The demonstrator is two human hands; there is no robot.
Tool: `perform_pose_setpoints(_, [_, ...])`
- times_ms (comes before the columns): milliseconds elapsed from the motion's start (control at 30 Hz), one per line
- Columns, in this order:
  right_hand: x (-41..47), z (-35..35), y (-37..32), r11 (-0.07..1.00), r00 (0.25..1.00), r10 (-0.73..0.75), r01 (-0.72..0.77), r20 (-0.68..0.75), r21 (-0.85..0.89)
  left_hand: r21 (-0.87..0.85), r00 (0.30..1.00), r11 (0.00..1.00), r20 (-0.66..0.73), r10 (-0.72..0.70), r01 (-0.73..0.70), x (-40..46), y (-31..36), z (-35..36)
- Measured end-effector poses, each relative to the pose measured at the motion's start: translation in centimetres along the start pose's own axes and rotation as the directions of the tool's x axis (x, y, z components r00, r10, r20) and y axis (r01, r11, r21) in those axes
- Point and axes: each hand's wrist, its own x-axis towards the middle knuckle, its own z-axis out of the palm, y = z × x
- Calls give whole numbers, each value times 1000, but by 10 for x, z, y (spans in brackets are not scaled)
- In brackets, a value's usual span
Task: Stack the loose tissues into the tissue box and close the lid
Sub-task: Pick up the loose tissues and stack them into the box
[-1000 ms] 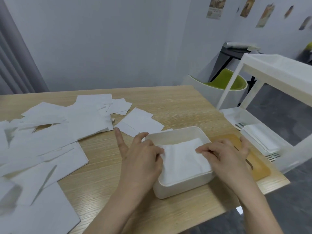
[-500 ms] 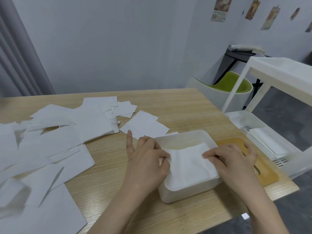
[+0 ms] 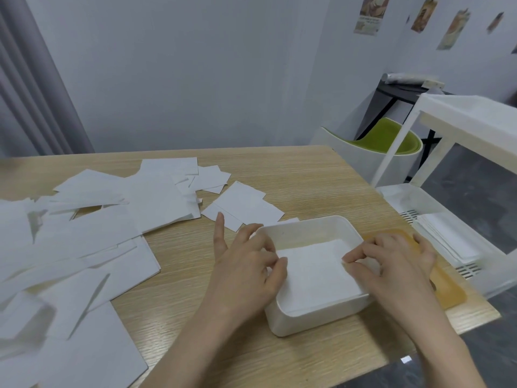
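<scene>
The left hand (image 3: 246, 271) pinched the left edge of the tissue (image 3: 314, 271) lying in the open tissue box (image 3: 313, 317), index finger pointing away; the right hand (image 3: 391, 264) pinched its right edge with curled fingers. The box sat at the wooden table's (image 3: 293, 180) near right, its orange lid (image 3: 450, 289) flat beside it. Loose tissues (image 3: 98, 219) lay scattered left.

A wooden table (image 3: 293, 177) carries loose tissues (image 3: 98, 219), a white tissue box (image 3: 316, 317) and its orange lid (image 3: 450, 289).
</scene>
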Motion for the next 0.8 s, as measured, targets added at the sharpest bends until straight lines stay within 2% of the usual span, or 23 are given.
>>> perform_pose_setpoints(200, [-2, -8, -4, 996, 997, -20, 14, 69, 89, 52, 993, 999, 120, 9, -15, 3, 2, -10])
perform_pose_setpoints(400, [0, -12, -5, 994, 994, -36, 25, 102, 111, -31, 995, 999, 100, 16, -13, 2, -2, -2])
perform_pose_setpoints(500, [0, -13, -7, 996, 999, -32, 30, 27, 84, -202, 999, 979, 47, -9, 18, -4, -1, -1])
perform_pose_setpoints(633, [-6, -15, -26, 985, 980, -107, 128, -170, 117, -426, 995, 902, -45, -94, 66, -12, -3, -10])
perform_pose_setpoints(800, [-7, -13, -64, 950, 948, -172, 231, -268, 208, -572, 966, 800, -51, -253, 180, -22, -16, -35])
